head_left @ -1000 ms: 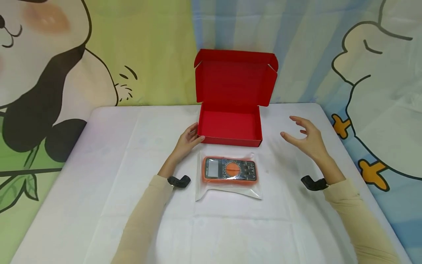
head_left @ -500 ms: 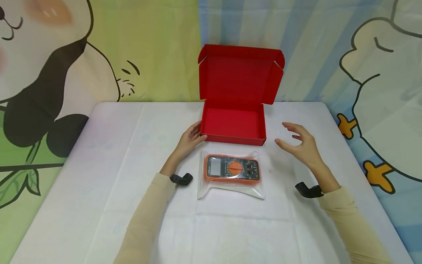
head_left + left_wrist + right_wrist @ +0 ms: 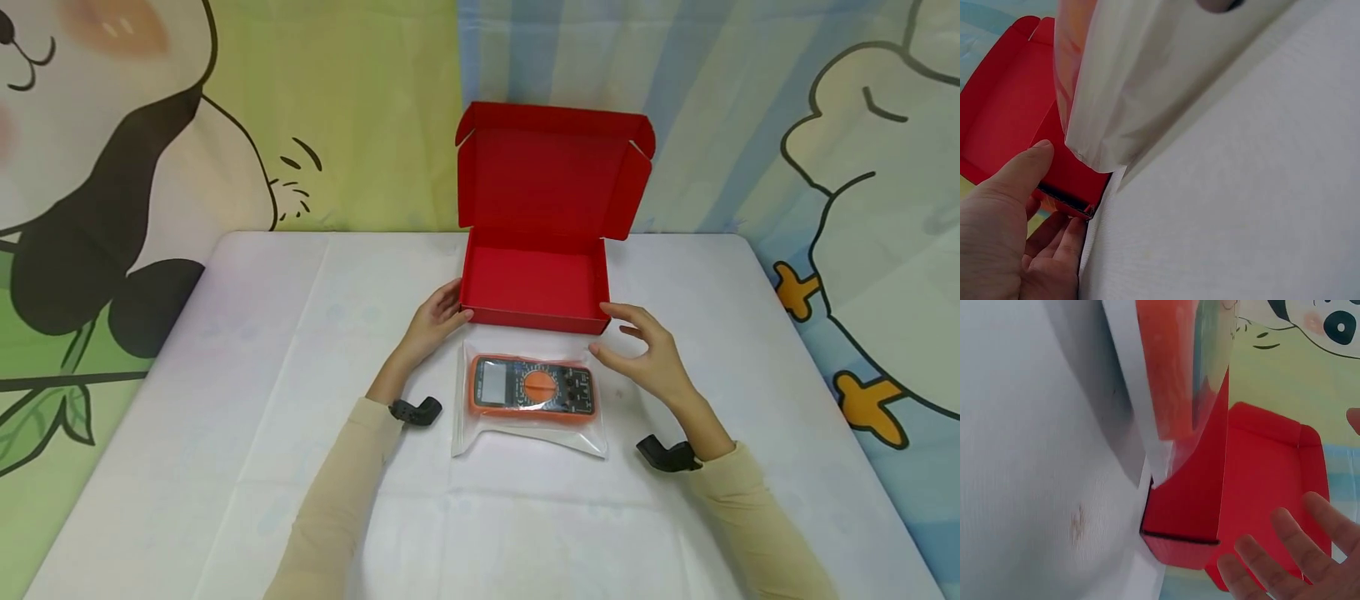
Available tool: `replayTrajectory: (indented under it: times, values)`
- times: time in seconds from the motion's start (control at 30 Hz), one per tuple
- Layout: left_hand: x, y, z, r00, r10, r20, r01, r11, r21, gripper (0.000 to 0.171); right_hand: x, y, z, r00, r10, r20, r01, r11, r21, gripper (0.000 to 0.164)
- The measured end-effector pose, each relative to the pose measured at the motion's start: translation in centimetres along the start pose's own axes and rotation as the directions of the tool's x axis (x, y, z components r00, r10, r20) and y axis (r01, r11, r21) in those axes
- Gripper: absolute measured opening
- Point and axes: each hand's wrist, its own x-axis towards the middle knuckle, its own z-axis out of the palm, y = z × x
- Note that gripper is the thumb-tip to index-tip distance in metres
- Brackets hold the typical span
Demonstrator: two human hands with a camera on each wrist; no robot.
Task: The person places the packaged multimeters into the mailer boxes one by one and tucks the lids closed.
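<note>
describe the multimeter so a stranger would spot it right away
On the white table, a red box stands open toward the far edge. Just in front, in a clear bag, lies the multimeter: the only thing with an orange dial and grey screen.

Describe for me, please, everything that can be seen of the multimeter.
The multimeter has an orange casing, probably plastic, around a dark face: a grey screen on the left, an orange dial in the middle and sockets to the right. Its markings are too small to read. It lies face up inside a clear bag on the white table, in front of the open red box. Only the bag seems to touch it.
</note>
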Motion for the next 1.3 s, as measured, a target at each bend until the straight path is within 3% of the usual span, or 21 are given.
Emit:
replayTrajectory:
  times: [0.37,0.53,0.6,0.7,0.8,0.9,1.0,1.13,1.3]
  values:
    - [-0.1,0.0,0.1,1.0,0.003,0.0,-0.003,1.0,0.021,0.065,-0.6,-1.0,1.1,1.0,0.001,0.028,-0.002,0.999,0.039,0.059]
    - [-0.1,-0.1,0.1,1.0,0.011,0.0,-0.011,1.0,0.011,0.066,-0.9,-1.2,2.3,0.992,-0.068,0.107,0.063,0.997,0.052,0.064]
    - [-0.1,-0.2,0.0,1.0,0.014,0.0,-0.014,1.0,0.006,0.066,-1.0,-1.3,3.0,0.978,-0.109,0.18,0.099,0.993,0.059,0.068]
    - [-0.1,-0.3,0.0,1.0,0.016,0.004,-0.016,1.0,-0.003,0.066,-1.4,-1.5,4.1,0.939,-0.132,0.317,0.129,0.991,0.031,0.077]
    - [-0.1,-0.2,0.1,1.0,0.011,0.008,-0.011,1.0,-0.009,0.066,-1.8,-1.6,5.2,0.906,-0.096,0.412,0.13,0.99,-0.054,0.091]
    - [-0.1,-0.1,0.1,1.0,0.001,0.009,-0.001,1.0,-0.004,0.066,-2.1,-1.5,6.1,0.894,-0.046,0.447,0.13,0.979,-0.16,0.103]
    - [-0.1,-0.1,0.0,1.0,-0.001,0.005,0.001,1.0,0.001,0.066,-2.4,-1.3,6.9,0.897,-0.04,0.441,0.171,0.95,-0.262,0.11]
    - [-0.1,0.0,-0.2,1.0,0.007,0.003,-0.007,1.0,-0.011,0.066,-2.5,-1.0,7.8,0.926,-0.066,0.373,0.209,0.91,-0.358,0.104]
    - [0.0,0.1,-0.1,1.0,0.009,0.009,-0.009,1.0,-0.009,0.065,-2.5,-1.1,8.0,0.948,-0.09,0.306,0.198,0.917,-0.345,0.092]
